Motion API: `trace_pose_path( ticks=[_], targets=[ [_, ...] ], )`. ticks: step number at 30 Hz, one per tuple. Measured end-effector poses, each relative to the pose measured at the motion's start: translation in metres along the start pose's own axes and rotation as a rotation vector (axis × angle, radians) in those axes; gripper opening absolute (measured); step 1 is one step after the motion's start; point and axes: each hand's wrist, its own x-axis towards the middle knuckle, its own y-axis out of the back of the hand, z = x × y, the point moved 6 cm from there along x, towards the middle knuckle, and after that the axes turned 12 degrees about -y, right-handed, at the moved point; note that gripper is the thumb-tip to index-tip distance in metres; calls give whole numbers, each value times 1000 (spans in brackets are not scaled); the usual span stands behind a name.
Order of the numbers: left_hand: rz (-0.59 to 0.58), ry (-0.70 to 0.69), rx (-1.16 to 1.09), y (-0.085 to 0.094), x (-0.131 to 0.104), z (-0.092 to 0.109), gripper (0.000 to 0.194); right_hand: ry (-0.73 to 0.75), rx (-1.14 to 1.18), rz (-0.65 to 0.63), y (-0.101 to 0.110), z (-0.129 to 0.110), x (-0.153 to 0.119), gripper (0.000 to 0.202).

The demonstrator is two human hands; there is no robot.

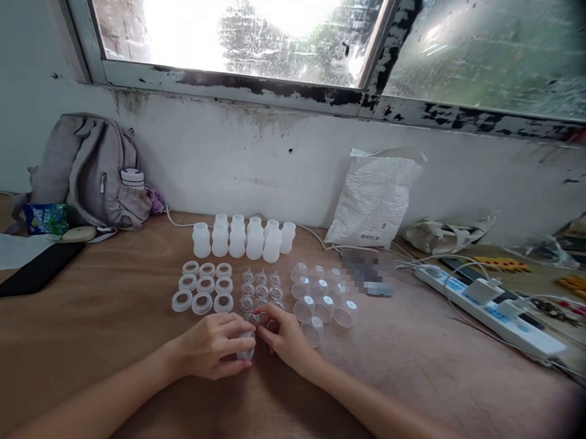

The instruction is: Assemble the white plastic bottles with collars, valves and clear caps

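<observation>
My left hand (215, 346) is closed round a clear ribbed plastic screw ring (246, 346). At its top edge my right hand (280, 333) pinches a clear bottle teat (253, 317), partly covered by the fingers. Just beyond the hands stand rows of clear teats (261, 278); the nearest row is partly hidden. Left of them are rows of translucent screw rings (201, 302). Several clear domed caps (311, 330) lie to the right, close to my right forearm. White translucent bottles (255, 242) stand upright in rows behind.
A grey backpack (87, 169) and a black phone-like slab (39, 270) lie left. At the back right, a white plastic bag (373, 197) leans on the wall. A white power strip (489, 312) with plugs and cables runs along the right of the wooden table (411, 396).
</observation>
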Motion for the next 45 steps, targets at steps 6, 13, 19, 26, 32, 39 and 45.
trace_pose_path(
  ticks=[6,13,19,26,32,39,45],
  targets=[
    [-29,24,92,7,-15,0,15,113,-178,127,0,-7,4,22],
    [-14,380,85,38,-67,-4,15,281,-244,270,5,-13,-14,26],
    [50,600,181,46,-111,-12,22,469,-360,296,5,-16,-37,19],
    [114,667,254,38,-121,-26,28,519,-348,358,12,-22,-42,16],
    [177,550,338,50,-94,-38,37,595,-328,421,20,-33,-52,16],
    [528,446,266,70,-1,-36,12,674,-296,559,44,-41,-61,17],
    [399,307,186,15,34,-15,14,647,-307,670,65,-41,-61,15]
  ],
)
